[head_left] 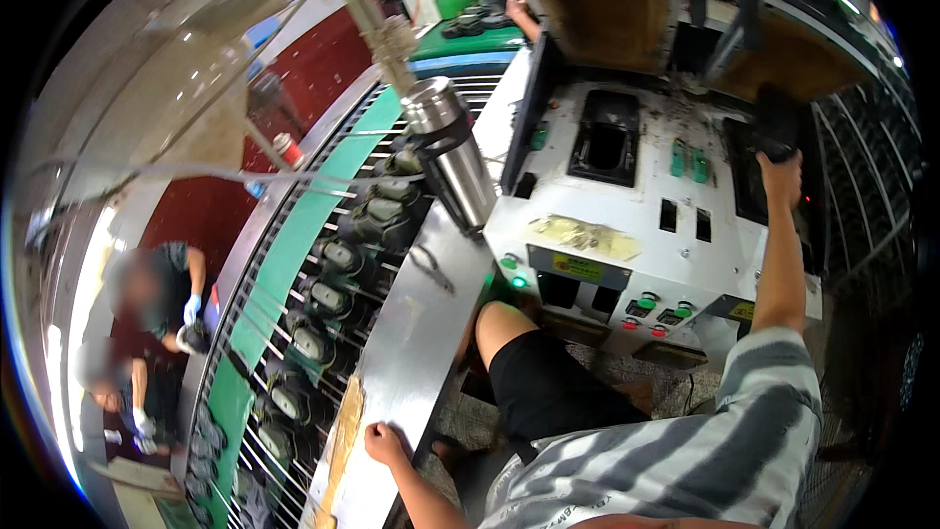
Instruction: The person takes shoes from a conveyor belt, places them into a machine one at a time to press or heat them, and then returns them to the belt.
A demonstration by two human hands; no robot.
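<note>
My right hand (780,179) reaches out over the right bay of the white machine (725,235). It grips a dark shoe (776,122) just below the raised right lid (788,49). My left hand (384,443) is closed with nothing showing in it. It rests at the metal ledge (416,318) beside the conveyor, near a strip of tan tape (343,441). The left bay (605,142) of the machine stands uncovered, its lid (612,15) raised.
Left of the ledge, a roller conveyor with a green belt (264,309) carries several dark shoes (338,255). A steel flask (452,157) and pliers (431,266) are on the ledge. Two co-workers (147,289) handle shoes across the line. Another person's hand (519,12) shows behind the machine.
</note>
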